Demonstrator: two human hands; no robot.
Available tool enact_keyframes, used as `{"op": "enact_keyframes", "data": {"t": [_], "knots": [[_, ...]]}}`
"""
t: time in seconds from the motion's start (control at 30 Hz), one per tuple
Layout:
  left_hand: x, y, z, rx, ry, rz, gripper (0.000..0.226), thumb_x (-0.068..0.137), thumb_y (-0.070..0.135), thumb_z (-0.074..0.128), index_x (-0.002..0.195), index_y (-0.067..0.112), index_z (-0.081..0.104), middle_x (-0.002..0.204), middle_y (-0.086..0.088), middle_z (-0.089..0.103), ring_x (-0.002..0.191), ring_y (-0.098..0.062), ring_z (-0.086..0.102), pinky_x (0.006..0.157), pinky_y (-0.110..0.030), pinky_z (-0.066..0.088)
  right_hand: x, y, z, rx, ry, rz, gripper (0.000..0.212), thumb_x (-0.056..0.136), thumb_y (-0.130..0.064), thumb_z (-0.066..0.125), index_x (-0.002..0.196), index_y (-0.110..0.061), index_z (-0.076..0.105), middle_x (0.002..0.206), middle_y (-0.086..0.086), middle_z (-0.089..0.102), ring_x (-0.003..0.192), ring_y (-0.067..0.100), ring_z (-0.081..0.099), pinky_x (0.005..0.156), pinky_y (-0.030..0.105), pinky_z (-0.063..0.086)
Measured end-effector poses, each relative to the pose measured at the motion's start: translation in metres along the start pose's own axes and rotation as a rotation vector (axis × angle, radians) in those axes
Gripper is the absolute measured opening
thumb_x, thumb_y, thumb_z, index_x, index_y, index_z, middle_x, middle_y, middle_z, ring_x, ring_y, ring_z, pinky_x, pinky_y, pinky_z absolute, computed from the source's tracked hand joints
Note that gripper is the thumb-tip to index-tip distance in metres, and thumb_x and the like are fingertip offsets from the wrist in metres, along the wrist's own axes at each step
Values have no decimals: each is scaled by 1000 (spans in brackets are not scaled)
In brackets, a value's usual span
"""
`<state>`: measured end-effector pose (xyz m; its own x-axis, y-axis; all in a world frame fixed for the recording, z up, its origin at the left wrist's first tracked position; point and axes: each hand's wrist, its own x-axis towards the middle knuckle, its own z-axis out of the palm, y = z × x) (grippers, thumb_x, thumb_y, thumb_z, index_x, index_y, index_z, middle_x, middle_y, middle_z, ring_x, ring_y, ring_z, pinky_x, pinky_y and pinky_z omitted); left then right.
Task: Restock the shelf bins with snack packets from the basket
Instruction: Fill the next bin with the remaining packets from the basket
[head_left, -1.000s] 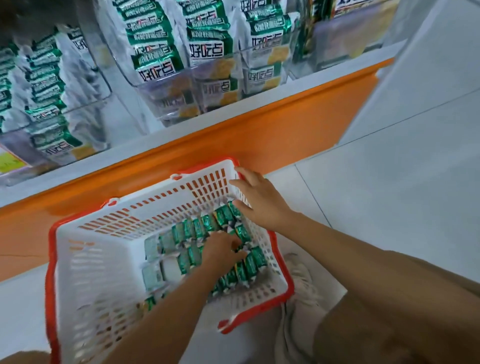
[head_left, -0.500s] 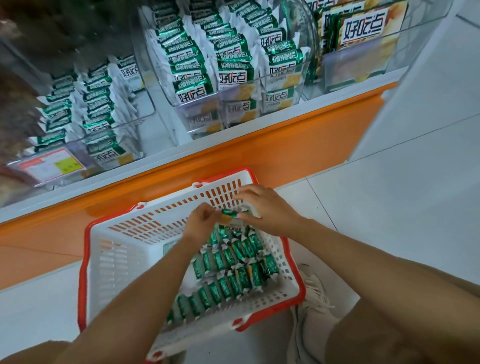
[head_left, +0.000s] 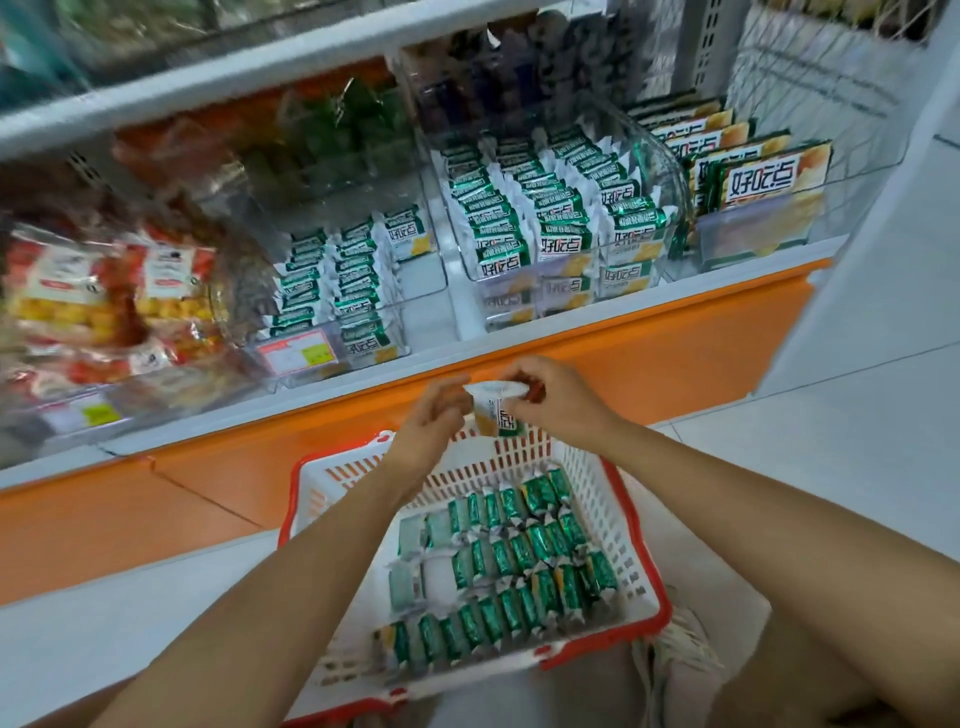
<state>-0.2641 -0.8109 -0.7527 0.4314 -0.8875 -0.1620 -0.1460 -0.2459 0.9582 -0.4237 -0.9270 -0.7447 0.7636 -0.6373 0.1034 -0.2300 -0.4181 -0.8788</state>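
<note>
A white basket with a red rim (head_left: 644, 566) stands on the floor and holds several rows of green snack packets (head_left: 519, 561). Above its far edge, in front of the orange shelf base, my left hand (head_left: 434, 415) and my right hand (head_left: 558, 397) pinch the two top corners of one green-and-white snack packet (head_left: 496, 413), which hangs upright between them. Clear shelf bins behind hold the same packets: a left bin (head_left: 337, 291) partly filled and a fuller middle bin (head_left: 561, 223).
A bin of larger green-and-yellow packs (head_left: 753, 182) sits at the right of the shelf. Bags of red and yellow snacks (head_left: 104, 296) fill the left. An upper shelf (head_left: 208, 78) overhangs the bins. White floor tiles (head_left: 831, 441) stretch to the right.
Both hands have lifted out of the basket, bringing one packet up in front of the shelf base. The view has tilted up toward the shelf.
</note>
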Motion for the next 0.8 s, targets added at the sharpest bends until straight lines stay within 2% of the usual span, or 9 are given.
{"op": "enact_keyframes", "data": {"t": [0.1,0.17,0.27,0.43,0.5,0.57,0.67,0.73,0.8], "knots": [[-9,26,-5,6,-84,113,35,86,2,70,117,17,63,73,-5,62,70,-25,58,63,-27,45,4,-25,-7,6,21,-78,27,87,-10,71,112,-14,65,95,-11,61,76,-2,57,67,14,45],[-12,40,-10,-33,-68,140,25,87,3,70,111,9,63,65,0,67,62,-24,58,64,-31,44,6,-40,-9,83,50,-88,37,85,-16,74,120,-17,61,95,-11,59,78,1,57,71,15,46],[-16,54,-21,-98,5,180,21,88,0,66,109,-1,60,74,3,73,68,-10,68,68,-21,51,9,-57,-11,132,44,-95,52,82,-22,78,127,-21,53,101,-11,59,93,7,58,78,17,48],[-18,74,-45,-68,39,246,32,84,9,73,112,0,60,96,-5,73,88,-17,69,78,-25,55,20,-83,-15,-33,61,-176,36,85,-18,74,119,-18,62,108,-5,65,94,11,63,72,23,55],[-17,85,-52,17,67,331,36,84,10,74,116,4,61,93,0,69,86,-5,66,77,-19,51,29,-94,-16,-75,71,-224,34,85,-18,74,118,-20,65,108,-8,65,82,0,60,70,24,51],[-12,97,-60,81,113,409,32,85,10,74,116,7,64,85,5,65,75,1,61,68,-18,49,40,-105,-17,-96,85,-255,35,85,-18,74,119,-21,65,109,-11,64,76,-14,53,70,15,41],[8,110,-77,187,163,462,16,86,15,75,101,12,69,79,11,68,68,-3,59,62,-23,48,63,-116,-19,-120,132,-275,42,86,-22,73,126,-21,61,122,-7,63,97,-12,54,82,14,41],[24,117,-87,209,196,460,12,85,15,75,96,13,70,80,12,69,73,-6,61,68,-23,48,81,-117,-19,-112,180,-282,48,87,-25,72,132,-20,56,127,-4,61,114,7,56,95,26,45],[43,121,-97,213,249,414,15,84,18,77,97,14,70,91,4,73,86,-15,67,78,-32,53,98,-115,-21,-141,237,-266,49,91,-25,67,137,-19,50,134,-2,57,122,14,52,104,34,43]]}}
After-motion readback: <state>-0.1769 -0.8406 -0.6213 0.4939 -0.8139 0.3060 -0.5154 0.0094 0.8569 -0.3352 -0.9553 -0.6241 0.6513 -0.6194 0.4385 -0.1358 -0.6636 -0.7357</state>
